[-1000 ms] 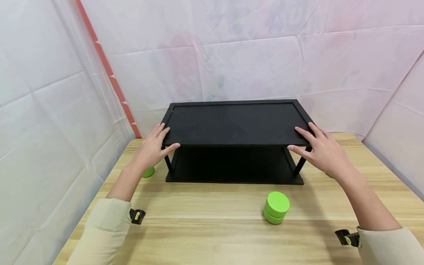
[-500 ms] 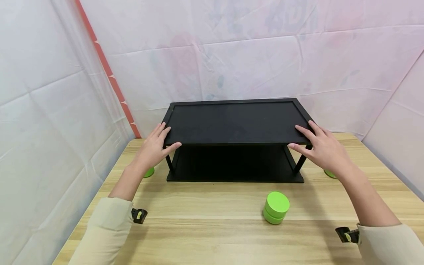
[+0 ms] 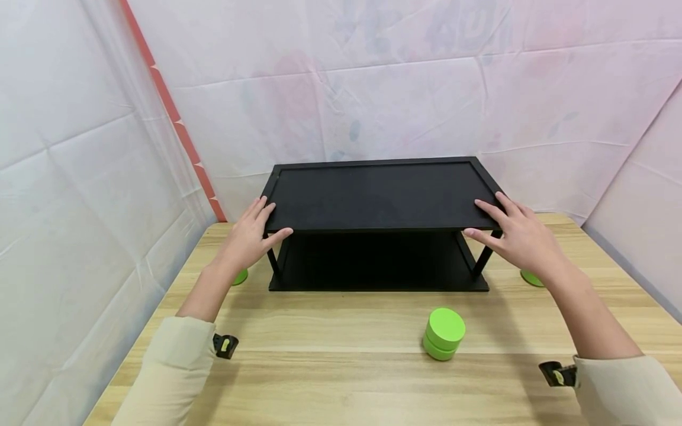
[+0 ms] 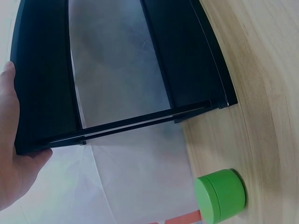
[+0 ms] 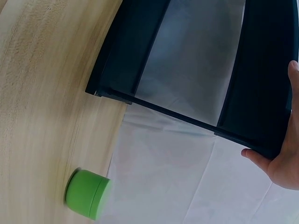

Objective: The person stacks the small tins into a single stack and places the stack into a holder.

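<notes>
Touching black shelf [image 3: 373,195] edges: left hand [image 3: 242,239], right hand [image 3: 524,239], grip spread, unclasped; gap before green jar [image 3: 444,333].

You work in a curtained-off booth [image 3: 69,195]: creased pale sheets [image 3: 394,112] hang behind and on both sides of the wood-grain table [image 3: 330,370].

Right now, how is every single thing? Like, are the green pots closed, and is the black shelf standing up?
Black shelf: upright on the table.
Front green pot: upright, looks closed.
Left green pot: upright, looks closed.
Right green pot: upright, looks closed.
Left hand: fingers apart, touching the shelf's left end.
Right hand: fingers apart, touching its right end.
Back cloth: hanging, creased.
</notes>
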Available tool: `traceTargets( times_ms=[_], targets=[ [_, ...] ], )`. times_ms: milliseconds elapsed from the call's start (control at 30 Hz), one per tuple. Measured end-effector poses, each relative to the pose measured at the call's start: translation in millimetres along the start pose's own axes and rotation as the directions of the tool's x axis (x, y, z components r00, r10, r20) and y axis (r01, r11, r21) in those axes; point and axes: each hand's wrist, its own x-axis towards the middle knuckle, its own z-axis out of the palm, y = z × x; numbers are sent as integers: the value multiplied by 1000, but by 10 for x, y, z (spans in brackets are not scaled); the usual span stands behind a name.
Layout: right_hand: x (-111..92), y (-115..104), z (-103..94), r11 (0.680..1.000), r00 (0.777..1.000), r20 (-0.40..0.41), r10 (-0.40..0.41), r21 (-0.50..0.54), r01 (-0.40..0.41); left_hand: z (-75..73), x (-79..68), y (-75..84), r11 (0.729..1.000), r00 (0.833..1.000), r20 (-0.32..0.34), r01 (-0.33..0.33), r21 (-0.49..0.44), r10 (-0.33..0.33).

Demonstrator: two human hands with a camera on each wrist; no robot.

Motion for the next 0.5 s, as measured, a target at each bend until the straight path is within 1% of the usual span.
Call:
traceTargets(
  times_ms=[233, 500],
  targets=[
    [12, 7, -7, 1000, 1000, -3, -5, 7, 5, -7, 20, 0, 1000, 1000, -6, -4, -8, 4],
    [38, 20, -2, 1000, 1000, 2, -4, -10, 4, -9, 47, 6, 1000, 1000, -4, -3, -6, 3]
  ],
)
